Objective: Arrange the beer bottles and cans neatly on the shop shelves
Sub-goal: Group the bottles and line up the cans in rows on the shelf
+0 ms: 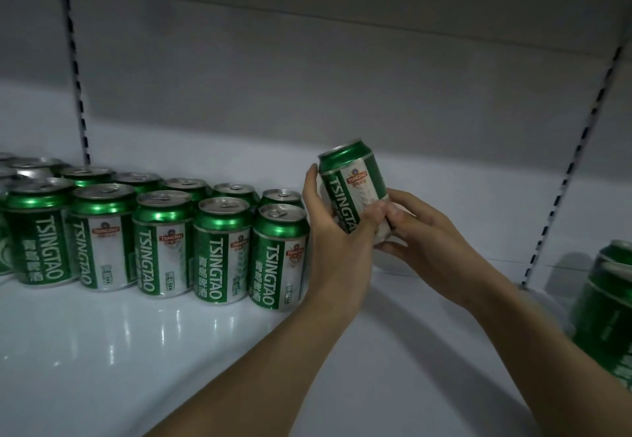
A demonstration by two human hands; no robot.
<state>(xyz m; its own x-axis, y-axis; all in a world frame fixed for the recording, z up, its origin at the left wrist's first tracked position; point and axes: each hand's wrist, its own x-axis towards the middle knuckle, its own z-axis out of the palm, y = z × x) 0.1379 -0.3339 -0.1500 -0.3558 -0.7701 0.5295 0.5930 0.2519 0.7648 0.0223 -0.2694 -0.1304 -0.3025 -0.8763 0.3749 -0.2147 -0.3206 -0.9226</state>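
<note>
1. Row (164, 241) of cans stands on the shelf (102, 351), labels forward; its right end sets the line.
2. Left hand (337, 231) and right hand (424, 234) together hold a tilted can (352, 183) just right of the row, off the shelf.
3. Level it, label forward, then set it against the row's end.

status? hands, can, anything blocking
Left hand and right hand both grip one green can, tilted, above the shelf. Can rows stand left. Landing spot unobstructed.
</note>
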